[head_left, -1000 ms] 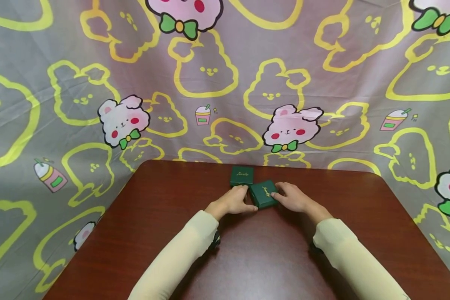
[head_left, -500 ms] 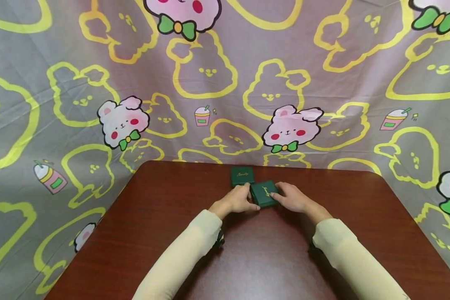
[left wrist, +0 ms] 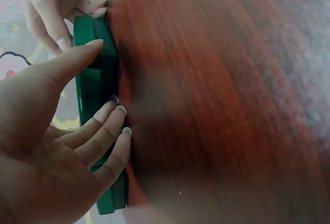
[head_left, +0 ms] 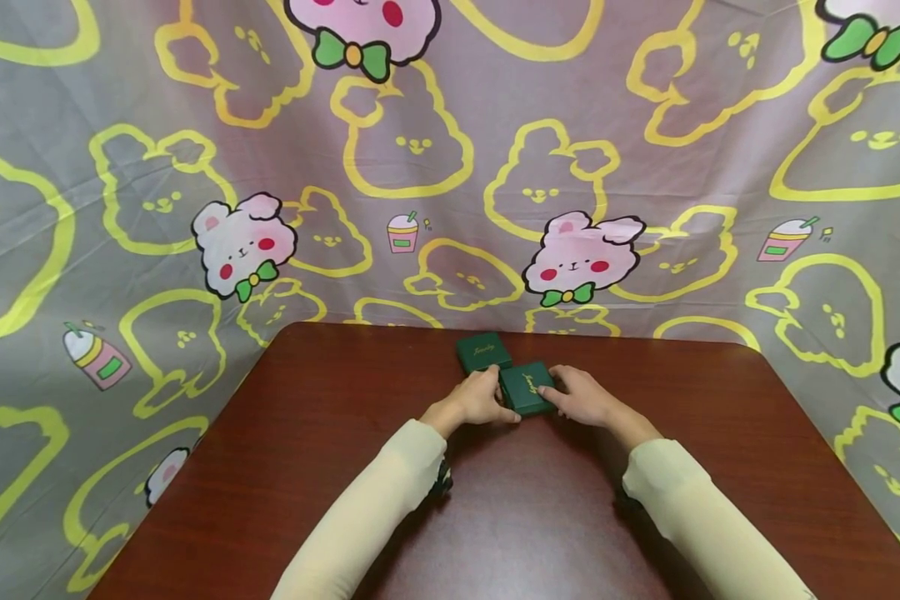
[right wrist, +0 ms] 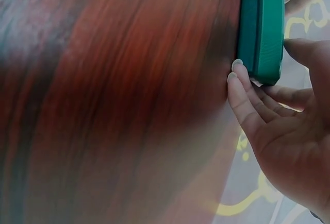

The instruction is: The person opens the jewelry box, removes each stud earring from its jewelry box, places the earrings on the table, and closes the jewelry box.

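Note:
Two dark green jewelry boxes with gold lettering lie near the far edge of the table. The nearer box sits between both hands, its corner close to the farther box behind and to the left. My right hand holds the nearer box on its right, thumb over the lid and fingers along the side. On the left, my left hand touches the nearer box with its thumb. Its other fingers extend low alongside the farther box, which they partly hide in the left wrist view.
The brown wooden table has rounded far corners. A grey curtain printed with yellow outlines and rabbit faces hangs behind and beside it. Pale sleeves cover both forearms, with a dark device under the left wrist.
The farther box has turned and now lies more askew. The nearer box has turned slightly straighter. My left hand has shifted slightly right, while my right hand stays nearly in place.

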Available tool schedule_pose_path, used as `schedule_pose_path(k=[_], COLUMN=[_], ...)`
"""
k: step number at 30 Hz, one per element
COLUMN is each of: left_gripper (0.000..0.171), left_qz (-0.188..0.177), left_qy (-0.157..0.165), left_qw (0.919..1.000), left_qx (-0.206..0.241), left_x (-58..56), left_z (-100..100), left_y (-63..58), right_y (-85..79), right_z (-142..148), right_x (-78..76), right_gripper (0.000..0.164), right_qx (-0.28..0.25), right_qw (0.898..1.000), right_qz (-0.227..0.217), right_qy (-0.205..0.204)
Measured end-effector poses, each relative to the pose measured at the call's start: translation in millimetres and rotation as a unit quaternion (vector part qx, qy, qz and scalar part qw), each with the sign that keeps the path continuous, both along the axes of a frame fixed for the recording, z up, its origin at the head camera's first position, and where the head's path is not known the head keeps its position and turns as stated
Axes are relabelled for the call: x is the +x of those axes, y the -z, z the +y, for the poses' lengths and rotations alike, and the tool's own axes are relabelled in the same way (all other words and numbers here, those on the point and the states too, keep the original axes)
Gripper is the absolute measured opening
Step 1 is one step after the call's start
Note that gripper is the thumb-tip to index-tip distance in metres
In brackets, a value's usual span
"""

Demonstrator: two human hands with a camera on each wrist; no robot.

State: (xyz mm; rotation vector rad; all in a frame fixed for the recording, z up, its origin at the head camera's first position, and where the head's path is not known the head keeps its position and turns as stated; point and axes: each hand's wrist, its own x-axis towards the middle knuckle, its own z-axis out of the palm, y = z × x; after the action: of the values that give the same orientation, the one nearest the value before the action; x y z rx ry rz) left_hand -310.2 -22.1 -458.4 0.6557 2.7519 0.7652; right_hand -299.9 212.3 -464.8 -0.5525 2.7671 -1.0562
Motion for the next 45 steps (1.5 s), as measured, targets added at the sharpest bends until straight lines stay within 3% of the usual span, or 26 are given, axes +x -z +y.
schedule_pose_path(k=[9, 29, 37, 45], left_gripper=[0.065, 0.067, 0.072, 0.080], left_qz=[0.005, 0.012, 0.005, 0.005], left_qy=[0.007, 0.008, 0.015, 0.029], left_qw=[0.9996, 0.9991, 0.9975, 0.9972], left_qx=[0.026, 0.041, 0.069, 0.069], left_x=[-0.2, 2.2, 13.4, 20.7], left_z=[2.4, -1.0, -6.5, -13.3], left_y=[-3.1, -0.6, -3.9, -7.2], right_y=[-5.4, -2.9, -6.1, -11.4], right_z=[-2.8, -5.5, -10.7, -17.7], right_x=[2.1, 7.1, 16.5, 28.2], right_gripper=[0.039, 0.045, 0.039, 0.040], right_qx=[-0.009, -0.012, -0.010, -0.010], right_qw=[1.000, 1.000, 1.000, 1.000], right_qz=[-0.002, -0.012, -0.002, 0.010], right_qy=[0.001, 0.008, 0.011, 0.013])
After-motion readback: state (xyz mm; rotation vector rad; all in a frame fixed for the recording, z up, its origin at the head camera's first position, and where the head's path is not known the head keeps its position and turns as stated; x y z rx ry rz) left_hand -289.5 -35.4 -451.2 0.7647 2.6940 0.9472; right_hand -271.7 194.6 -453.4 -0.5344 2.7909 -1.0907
